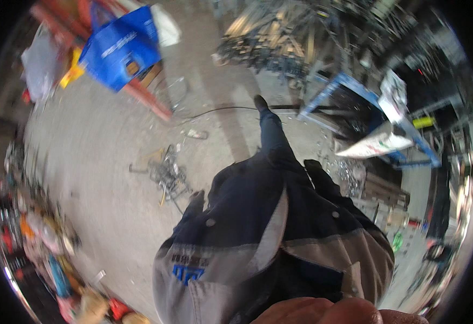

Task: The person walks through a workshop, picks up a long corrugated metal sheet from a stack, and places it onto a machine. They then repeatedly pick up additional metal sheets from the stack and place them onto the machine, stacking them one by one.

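Both my arms hang down close to my dark blue and grey work jacket (236, 216). My left hand (195, 203), dark and seemingly gloved, pokes out beside the jacket on the left. The nearest thing to it in the picture is a heap of metal scraps (167, 171) on the floor. On the other side my right hand (314, 168), also dark, shows past the jacket's edge. Blur hides the fingers of both hands, and no held thing can be made out. One leg in blue trousers (273, 132) reaches forward, ending in a dark shoe (260, 102).
A blue bag (122, 48) hangs on a red metal frame (147, 100) at far left. Cut bars (280, 38) are heaped ahead. A blue metal frame (350, 81) with white sacks (377, 143) stands right. A dark cable (215, 110) crosses the concrete floor (96, 162). Clutter (47, 237) lines the left.
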